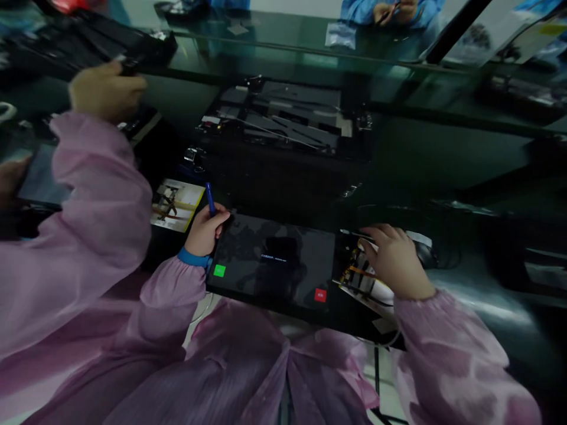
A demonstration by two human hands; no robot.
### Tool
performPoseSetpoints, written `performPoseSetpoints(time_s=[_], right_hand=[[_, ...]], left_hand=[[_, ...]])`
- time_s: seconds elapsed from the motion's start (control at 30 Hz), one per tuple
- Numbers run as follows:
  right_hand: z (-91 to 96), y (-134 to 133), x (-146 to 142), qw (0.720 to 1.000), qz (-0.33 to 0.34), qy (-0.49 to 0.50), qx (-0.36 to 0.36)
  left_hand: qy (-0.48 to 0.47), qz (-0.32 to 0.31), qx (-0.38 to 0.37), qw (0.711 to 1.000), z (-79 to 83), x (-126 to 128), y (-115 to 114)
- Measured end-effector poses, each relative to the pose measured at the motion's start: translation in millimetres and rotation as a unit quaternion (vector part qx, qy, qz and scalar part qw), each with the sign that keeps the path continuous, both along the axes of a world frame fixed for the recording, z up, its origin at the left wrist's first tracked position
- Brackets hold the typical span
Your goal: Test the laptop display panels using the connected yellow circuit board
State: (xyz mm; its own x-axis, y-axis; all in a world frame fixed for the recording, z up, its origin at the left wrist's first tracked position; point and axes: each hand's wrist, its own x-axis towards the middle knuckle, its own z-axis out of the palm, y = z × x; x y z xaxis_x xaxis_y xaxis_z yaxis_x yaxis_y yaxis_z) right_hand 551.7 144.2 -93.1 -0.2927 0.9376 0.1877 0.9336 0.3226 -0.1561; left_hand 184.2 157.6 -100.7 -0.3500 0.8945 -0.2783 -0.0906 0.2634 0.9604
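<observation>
My left hand [204, 234], with a blue wristband at the cuff, is closed around a blue pen [209, 199] that points up. Its thumb reaches the upper left corner of a dark tablet [287, 245], which lies flat in front of me. The screen is lit, with a green square at lower left, a red square at lower right and a line of small text. To the right of the tablet, my right hand [396, 260] hovers or rests with thumb and fingers apart. Below it are white and yellow parts with orange flex cables [361, 274]; whether the fingertips touch them is unclear.
A co-worker's hand [108, 91] and pink sleeve reach across at left. An opened device housing with strips [292, 115] lies beyond the tablet. A yellow-edged card [177, 203] sits left; a black mouse [423, 251] sits right. Another person's hands [394, 12] show across the bench.
</observation>
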Motion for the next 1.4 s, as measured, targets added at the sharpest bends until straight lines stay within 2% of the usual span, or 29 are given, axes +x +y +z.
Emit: performPoseSetpoints(time_s=[0.1, 0.2, 0.33, 0.47, 0.63, 0.73, 0.8, 0.87, 0.93, 1.03, 1.13, 1.27, 1.4], right_hand=[[-5.2, 22, -9, 0.999, 0.026, -0.014, -0.025], [-7.1, 32, -1, 0.999, 0.021, 0.007, -0.027], [-12.8, 34, 11, 0.999, 0.023, 0.006, -0.031], [-18.7, 35, 5, 0.997, 0.062, -0.012, -0.047], [-5.8, 36, 4, 0.997, 0.05, -0.048, -0.036], [11.5, 27, 14, 0.997, 0.034, -0.073, -0.02], [22.9, 15, 18, 0.996, 0.035, -0.08, 0.023], [31.0, -2, 17, 0.994, 0.057, -0.049, 0.085], [33.3, -20, 10, 0.988, 0.094, 0.026, 0.123], [24.1, -44, -3, 0.979, 0.125, 0.124, 0.1], [7.1, -59, -13, 0.981, 0.103, 0.15, 0.072], [-8.7, -63, -19, 0.98, 0.083, 0.166, 0.066], [-14.0, -61, -23, 0.977, 0.096, 0.184, 0.051]], left_hand=[[-0.003, 0.006, -0.005, 1.0, 2.8, 1, 0], [-0.01, 0.004, -0.005, 1.0, 3.5, 1, 0], [-0.006, -0.003, 0.004, 1.0, 0.9, -2, -1], [0.0, -0.016, 0.006, 1.0, -1.6, -3, -1], [0.004, -0.012, 0.018, 1.0, -1.9, -3, -1], [0.005, -0.008, 0.015, 1.0, -1.4, -3, -1], [0.008, -0.007, 0.013, 1.0, -0.7, -3, 0], [0.011, -0.004, 0.013, 1.0, 0.1, -2, 0], [0.01, 0.0, 0.012, 1.0, 1.2, -1, 0], [0.019, 0.011, 0.007, 1.0, 4.1, 2, 0], [0.045, 0.02, 0.005, 0.999, 7.7, 6, -1], [0.066, 0.019, 0.005, 0.998, 9.2, 9, -1], [0.072, 0.025, 0.003, 0.997, 5.8, 8, -2]])
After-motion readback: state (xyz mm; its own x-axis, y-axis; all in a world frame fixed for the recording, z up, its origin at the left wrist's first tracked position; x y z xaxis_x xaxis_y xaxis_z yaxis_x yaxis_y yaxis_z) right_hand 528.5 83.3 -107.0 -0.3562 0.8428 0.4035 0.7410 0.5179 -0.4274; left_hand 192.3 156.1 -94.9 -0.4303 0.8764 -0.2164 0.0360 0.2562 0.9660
